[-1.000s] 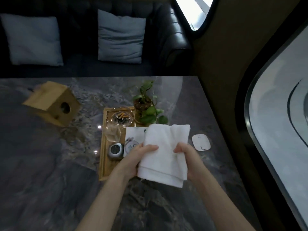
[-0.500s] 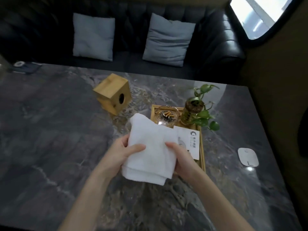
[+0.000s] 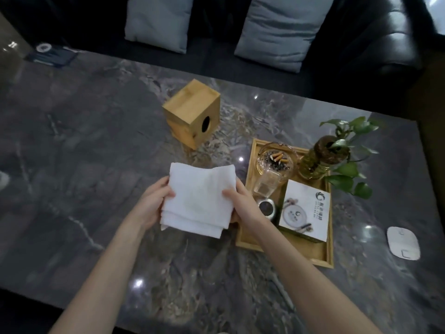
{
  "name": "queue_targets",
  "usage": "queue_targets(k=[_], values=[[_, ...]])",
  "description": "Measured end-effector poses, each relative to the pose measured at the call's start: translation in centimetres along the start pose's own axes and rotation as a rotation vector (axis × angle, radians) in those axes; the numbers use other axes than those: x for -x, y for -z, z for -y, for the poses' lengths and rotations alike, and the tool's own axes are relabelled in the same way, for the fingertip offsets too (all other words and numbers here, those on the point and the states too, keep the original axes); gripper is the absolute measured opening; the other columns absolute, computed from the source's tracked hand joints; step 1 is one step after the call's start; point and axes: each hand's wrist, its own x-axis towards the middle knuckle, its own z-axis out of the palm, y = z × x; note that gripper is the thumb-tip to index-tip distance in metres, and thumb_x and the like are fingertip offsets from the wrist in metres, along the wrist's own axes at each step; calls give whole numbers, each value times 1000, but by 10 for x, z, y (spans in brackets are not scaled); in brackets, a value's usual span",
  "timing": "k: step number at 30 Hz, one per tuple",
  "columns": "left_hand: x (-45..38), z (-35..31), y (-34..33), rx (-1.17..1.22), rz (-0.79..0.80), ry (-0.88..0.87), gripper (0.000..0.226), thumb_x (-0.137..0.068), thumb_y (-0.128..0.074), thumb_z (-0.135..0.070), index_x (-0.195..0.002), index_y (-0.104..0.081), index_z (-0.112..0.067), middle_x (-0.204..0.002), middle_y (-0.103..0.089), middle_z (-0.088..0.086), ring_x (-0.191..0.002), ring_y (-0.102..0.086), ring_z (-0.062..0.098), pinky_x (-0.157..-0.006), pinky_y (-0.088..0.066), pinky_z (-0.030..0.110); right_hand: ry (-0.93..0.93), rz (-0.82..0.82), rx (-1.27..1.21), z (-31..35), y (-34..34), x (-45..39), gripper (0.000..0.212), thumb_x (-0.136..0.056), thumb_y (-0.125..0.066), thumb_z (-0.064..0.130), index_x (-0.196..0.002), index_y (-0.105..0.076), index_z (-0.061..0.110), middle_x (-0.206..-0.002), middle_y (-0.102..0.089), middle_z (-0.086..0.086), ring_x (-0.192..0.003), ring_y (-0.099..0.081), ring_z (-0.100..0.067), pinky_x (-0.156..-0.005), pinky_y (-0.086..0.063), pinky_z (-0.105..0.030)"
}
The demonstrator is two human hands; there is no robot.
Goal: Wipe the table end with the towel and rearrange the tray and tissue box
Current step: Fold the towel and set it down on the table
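Note:
A folded white towel (image 3: 198,200) is held up above the dark marble table (image 3: 84,145). My left hand (image 3: 153,204) grips its left edge and my right hand (image 3: 240,203) grips its right edge. Just right of the towel lies the wooden tray (image 3: 284,251), holding a glass ashtray with cigarette butts (image 3: 275,160), a small glass, a round metal item and a white card. The wooden tissue box (image 3: 192,114) lies tipped beyond the towel, its round hole facing right.
A potted plant (image 3: 330,157) stands at the tray's far right corner. A white oval device (image 3: 403,243) lies near the table's right end. A dark sofa with two grey cushions (image 3: 279,30) runs along the far side. A dark booklet (image 3: 51,54) sits far left.
The view has swung left, so the tray and plant now sit to the right. Both hands and the towel have shifted left off the tray to beside it.

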Motion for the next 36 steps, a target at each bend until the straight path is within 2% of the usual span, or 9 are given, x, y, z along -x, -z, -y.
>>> queue_targets(k=[6, 12, 14, 17, 21, 25, 28, 31, 36], values=[[-14, 24, 1, -245, -148, -73, 64, -68, -53, -9, -131, -44, -9, -113, -57, 10, -97, -55, 22, -69, -44, 25, 13, -128, 312, -17, -14, -9, 42, -91, -38, 6, -133, -35, 10, -115, -53, -5, -102, -51, -19, -81, -41, -30], [0, 50, -6, -656, -450, -272, 58, -79, -64, -10, -132, -43, -6, -130, -48, 16, -117, -48, 32, -101, -38, 43, 47, -236, 609, -22, -13, 1, 47, -91, -45, 4, -135, -29, 2, -122, -54, -23, -106, -55, -35, -83, -43, -36], [9, 61, -9, -800, -468, -375, 51, -84, -58, -19, -130, -46, -1, -139, -41, 22, -128, -38, 37, -108, -29, 45, 99, -239, 736, -25, -18, 9, 56, -90, -44, 0, -141, -22, 2, -134, -44, -24, -120, -46, -37, -95, -40, -40], [21, 81, -15, -1052, -397, -412, 61, -85, -37, -39, -138, -37, -8, -153, -24, 14, -142, -18, 29, -115, -9, 42, 342, -344, 1280, -40, -23, 12, 59, -89, -45, 4, -142, -22, -6, -149, -28, -27, -136, -29, -42, -112, -29, -51], [26, 101, -24, -1203, -348, -351, 75, -82, -8, -49, -146, -15, -11, -157, -7, 5, -144, -4, 16, -116, -2, 42, 319, -155, 1545, -58, -21, 13, 61, -99, -24, 34, -147, -1, 3, -158, -2, -14, -146, 5, -28, -115, 12, -51], [25, 102, -27, -1197, -308, -271, 68, -88, -9, -46, -147, -6, -12, -158, 0, 2, -145, 2, 14, -116, 0, 43, 272, -203, 1613, -70, -20, 15, 67, -91, -10, 40, -143, -22, 1, -152, -28, -17, -143, -20, -29, -115, 1, -54], [26, 96, -28, -1225, -279, -235, 59, -97, -24, -34, -147, -2, -12, -158, 4, 2, -145, 6, 14, -116, 1, 44, 281, -156, 1623, -68, -17, 15, 67, -93, -8, 41, -146, -13, 1, -155, -17, -17, -145, -11, -29, -113, 11, -55], [28, 82, -30, -1264, -253, -161, 60, -96, -26, -35, -147, -4, -12, -158, 3, 5, -145, 3, 16, -116, -1, 47, 299, -81, 1628, -52, -13, 16, 62, -98, -22, 39, -146, -13, 1, -156, -15, -18, -145, -9, -30, -115, 5, -57], [48, 48, -62, -1278, -200, -239, 44, -95, -33, -33, -128, -45, -8, -136, -46, 14, -123, -44, 31, -100, -37, 43, 494, -205, 1379, -19, 8, 37, 39, -98, -30, 33, -97, -63, 12, -105, -68, -8, -106, -59, -25, -106, -30, -43]])
